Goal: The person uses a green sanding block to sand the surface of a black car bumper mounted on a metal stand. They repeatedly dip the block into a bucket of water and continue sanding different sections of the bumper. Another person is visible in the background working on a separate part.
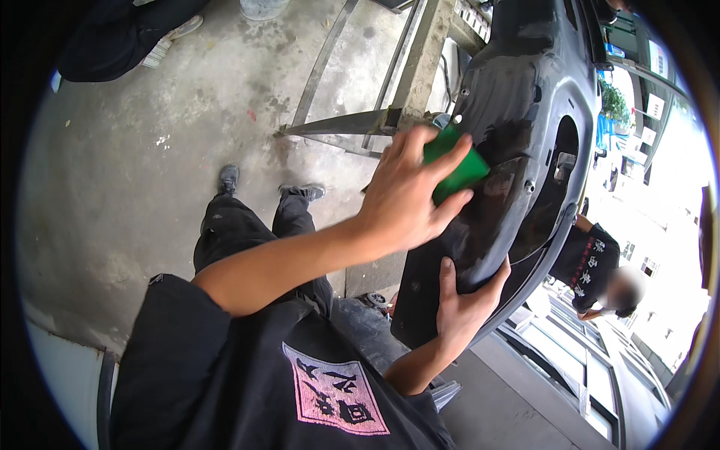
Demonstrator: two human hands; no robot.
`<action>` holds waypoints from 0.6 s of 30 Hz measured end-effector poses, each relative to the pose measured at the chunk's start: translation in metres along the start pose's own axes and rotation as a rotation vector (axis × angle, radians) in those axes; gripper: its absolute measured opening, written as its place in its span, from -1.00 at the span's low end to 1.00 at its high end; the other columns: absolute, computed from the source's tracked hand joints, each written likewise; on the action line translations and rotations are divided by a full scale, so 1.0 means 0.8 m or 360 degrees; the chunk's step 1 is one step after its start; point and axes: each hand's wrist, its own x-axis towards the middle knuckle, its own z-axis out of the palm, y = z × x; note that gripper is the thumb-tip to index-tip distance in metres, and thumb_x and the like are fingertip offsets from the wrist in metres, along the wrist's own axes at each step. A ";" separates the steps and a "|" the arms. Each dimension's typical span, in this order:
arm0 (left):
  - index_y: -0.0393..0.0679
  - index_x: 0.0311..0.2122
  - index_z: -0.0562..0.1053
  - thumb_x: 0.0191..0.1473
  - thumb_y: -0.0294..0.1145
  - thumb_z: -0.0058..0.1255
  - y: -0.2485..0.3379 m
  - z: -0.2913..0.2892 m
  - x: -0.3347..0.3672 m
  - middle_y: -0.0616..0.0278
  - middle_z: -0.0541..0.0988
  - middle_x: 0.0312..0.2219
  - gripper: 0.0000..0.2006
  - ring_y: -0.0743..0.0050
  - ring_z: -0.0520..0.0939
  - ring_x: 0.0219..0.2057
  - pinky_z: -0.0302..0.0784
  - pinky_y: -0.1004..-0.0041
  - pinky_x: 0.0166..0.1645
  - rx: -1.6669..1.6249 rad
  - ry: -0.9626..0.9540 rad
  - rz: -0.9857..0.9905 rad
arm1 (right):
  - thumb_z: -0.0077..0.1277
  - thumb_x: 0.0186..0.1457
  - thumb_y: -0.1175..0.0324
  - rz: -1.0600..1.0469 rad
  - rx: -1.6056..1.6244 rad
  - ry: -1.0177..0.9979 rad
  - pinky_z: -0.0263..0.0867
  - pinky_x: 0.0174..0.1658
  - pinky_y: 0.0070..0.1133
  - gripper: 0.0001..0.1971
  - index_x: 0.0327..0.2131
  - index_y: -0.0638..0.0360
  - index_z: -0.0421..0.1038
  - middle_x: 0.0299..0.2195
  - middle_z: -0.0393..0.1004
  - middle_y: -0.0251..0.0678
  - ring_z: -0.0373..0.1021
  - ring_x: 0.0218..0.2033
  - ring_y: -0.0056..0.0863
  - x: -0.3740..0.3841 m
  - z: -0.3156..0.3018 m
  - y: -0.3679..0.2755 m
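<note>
My left hand (394, 187) is closed round a green block (463, 174), thumb on one side and fingers on the other. The block looks like a sanding block and is slightly blurred; its face lies against or just over a large car body panel (506, 82). That panel is black with patchy grey areas, with curved ridges and long openings. Lower down, my right hand (466, 311) grips the panel's edge, thumb on the near side and fingers over the rim. The fingertips of that hand are partly hidden.
A metal stand (416, 64) with dark bars is beside the panel. Beyond the panel on the right, another person (589, 259) in a black shirt is bent over. A person's dark-clothed leg (112, 37) shows at the upper left. Concrete floor (150, 187) spreads around my feet.
</note>
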 end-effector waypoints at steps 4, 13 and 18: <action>-0.12 0.22 0.41 0.02 -0.24 0.29 0.003 0.006 0.003 -0.13 0.39 -0.08 -0.37 -0.07 0.48 -0.08 0.43 0.21 0.04 -0.0009 0.0035 -0.0006 | 0.40 -0.15 0.32 -0.0077 -0.0015 0.0025 0.30 0.10 -0.29 -0.20 0.16 0.38 0.23 -0.05 0.45 0.11 0.43 0.00 0.05 0.000 0.000 -0.001; -0.18 0.19 0.43 0.07 -0.16 0.22 0.004 0.006 0.009 -0.18 0.34 -0.06 -0.41 -0.15 0.43 -0.02 0.39 0.10 0.08 -0.0128 -0.0035 -0.0036 | 0.40 -0.16 0.32 -0.0036 -0.0033 0.0014 0.31 0.09 -0.30 -0.20 0.16 0.36 0.23 -0.04 0.43 0.11 0.42 0.00 0.08 -0.003 -0.002 -0.003; -0.19 0.19 0.43 0.07 -0.17 0.22 0.009 -0.005 -0.011 -0.18 0.37 -0.08 -0.41 -0.14 0.44 -0.02 0.41 0.14 0.07 -0.0150 -0.0170 0.0027 | 0.39 -0.15 0.33 -0.0049 -0.0006 0.0001 0.33 0.06 -0.31 -0.21 0.16 0.36 0.23 -0.05 0.43 0.11 0.43 -0.02 0.07 0.002 -0.002 -0.006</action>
